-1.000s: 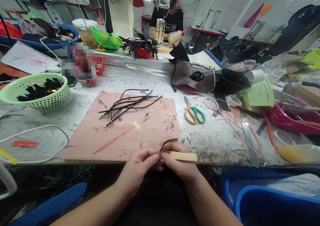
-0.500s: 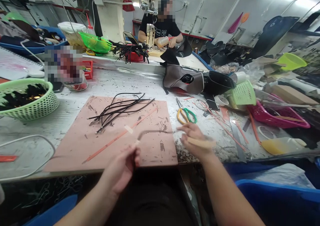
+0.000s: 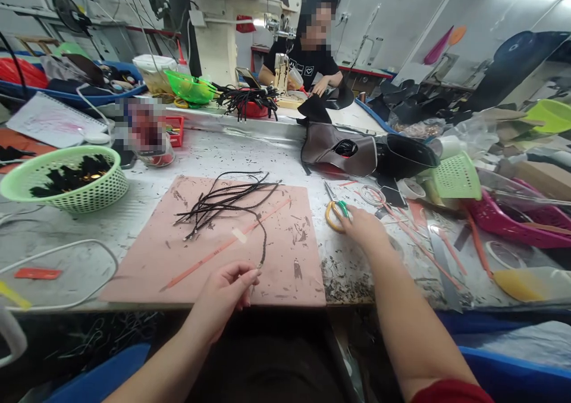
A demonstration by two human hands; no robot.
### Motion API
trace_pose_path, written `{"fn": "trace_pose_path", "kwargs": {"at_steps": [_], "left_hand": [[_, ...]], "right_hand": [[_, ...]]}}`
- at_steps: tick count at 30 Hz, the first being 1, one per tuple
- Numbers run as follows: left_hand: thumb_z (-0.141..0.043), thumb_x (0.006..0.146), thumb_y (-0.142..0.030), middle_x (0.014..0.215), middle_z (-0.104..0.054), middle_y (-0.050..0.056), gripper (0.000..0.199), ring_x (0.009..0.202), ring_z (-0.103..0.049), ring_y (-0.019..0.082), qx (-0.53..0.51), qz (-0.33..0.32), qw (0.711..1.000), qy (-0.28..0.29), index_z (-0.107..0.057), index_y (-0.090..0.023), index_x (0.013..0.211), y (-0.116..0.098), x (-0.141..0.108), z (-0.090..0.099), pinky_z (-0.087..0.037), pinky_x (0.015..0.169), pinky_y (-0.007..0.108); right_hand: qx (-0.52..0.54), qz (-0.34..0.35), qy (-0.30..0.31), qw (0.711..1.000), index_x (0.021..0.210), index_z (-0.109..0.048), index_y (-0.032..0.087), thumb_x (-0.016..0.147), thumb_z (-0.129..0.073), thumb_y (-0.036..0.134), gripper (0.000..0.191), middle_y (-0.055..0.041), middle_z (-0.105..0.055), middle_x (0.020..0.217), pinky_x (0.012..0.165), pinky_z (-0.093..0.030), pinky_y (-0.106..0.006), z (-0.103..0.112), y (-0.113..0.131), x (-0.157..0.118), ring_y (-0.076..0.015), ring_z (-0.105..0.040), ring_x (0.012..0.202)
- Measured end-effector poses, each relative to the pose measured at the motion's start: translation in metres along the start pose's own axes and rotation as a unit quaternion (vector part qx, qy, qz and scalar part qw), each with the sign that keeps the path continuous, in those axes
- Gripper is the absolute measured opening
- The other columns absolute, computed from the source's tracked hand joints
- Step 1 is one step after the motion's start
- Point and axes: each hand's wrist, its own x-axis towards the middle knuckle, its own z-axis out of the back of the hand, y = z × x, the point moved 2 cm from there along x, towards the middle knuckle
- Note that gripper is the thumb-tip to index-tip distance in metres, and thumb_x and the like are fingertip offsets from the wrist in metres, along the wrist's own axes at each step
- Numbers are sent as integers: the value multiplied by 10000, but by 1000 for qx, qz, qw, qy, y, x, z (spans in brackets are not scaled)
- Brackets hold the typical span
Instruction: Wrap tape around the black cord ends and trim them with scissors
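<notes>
In the lower middle of the frame, our left hand [image 3: 232, 287] is pinching one end of a black cord [image 3: 264, 239] between thumb and forefinger. This cord curves upward over the pink mat [image 3: 276, 284] to the other cords [image 3: 196, 213], left of centre. Our right hand [image 3: 366, 230], right of centre, has its fingers at the green handle of the scissors [image 3: 330, 190] on the tabletop [image 3: 214, 147]; we cannot tell if they are closed around it. We judge that the present step is reaching the scissors while holding the cord end. To lift them would call for fingers well inside both handles.
</notes>
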Motion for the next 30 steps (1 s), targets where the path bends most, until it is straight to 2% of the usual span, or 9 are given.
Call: {"fn": "trace_pose_path", "kwargs": {"at_steps": [3,6,10,13,15,18,21,24,30], "left_hand": [[-641,636,-344,598,-583,-1,212,393,-408,49,-1,-2,1000,-3,-602,-136,655,-1,-2,1,-262,377,181],[-632,644,-334,575,-562,-21,201,380,-376,33,-14,-4,1000,-3,-585,-139,633,-3,-5,4,-246,383,175],[-614,665,-328,565,-545,-31,204,380,-376,24,-38,0,999,5,-568,-136,614,-5,-8,7,-238,386,165],[-603,674,-338,557,-536,-36,212,386,-388,29,-56,3,998,13,-548,-144,607,-7,-8,6,-247,384,163],[-595,678,-346,553,-524,-41,216,392,-396,38,-62,1,998,16,-529,-154,606,-6,-8,5,-257,379,166],[-576,700,-348,523,-487,-58,205,396,-401,54,-20,-21,999,17,-510,-170,623,-4,-8,2,-277,384,175],[-549,731,-343,490,-443,-68,199,421,-422,78,91,-79,993,17,-510,-180,625,-3,-11,-1,-329,425,197],[-513,755,-329,525,-471,-48,193,463,-451,104,178,-136,975,14,-530,-183,630,-3,-16,-2,-369,470,227],[-475,770,-281,619,-583,7,178,583,-528,153,260,-193,946,14,-584,-184,669,-4,-20,0,-415,569,262]], "right_hand": [[17,4,9,1000,1323,-365,112,776,-432,163,554,-170,-616,1046,742,-415,-335,-7,18,15,-274,-578,948],[41,-19,4,999,1329,-333,58,698,-512,182,668,-180,-615,989,665,-432,-314,-5,16,19,-272,-589,872],[159,17,-27,987,1309,-372,152,675,-534,247,661,-61,-589,865,583,-439,-265,1,13,-16,-186,-566,717],[342,141,-2,929,1239,-449,205,694,-516,256,551,29,-516,656,536,-437,-258,-2,27,-72,-136,-507,557],[444,220,24,868,1170,-493,205,701,-519,228,470,10,-562,707,573,-462,-258,-4,44,-110,-135,-547,611],[572,222,37,789,1168,-462,232,744,-530,197,431,14,-593,724,569,-478,-239,-6,73,-148,-117,-568,610],[640,177,18,747,1134,-471,237,724,-597,192,431,14,-612,737,609,-495,-246,-4,99,-156,-122,-586,651],[670,157,55,723,1130,-471,221,686,-648,204,479,17,-607,723,639,-501,-263,-3,117,-151,-129,-585,658],[715,116,87,684,1102,-487,223,638,-699,202,511,42,-556,699,637,-476,-243,-8,130,-153,-108,-549,629]]}}
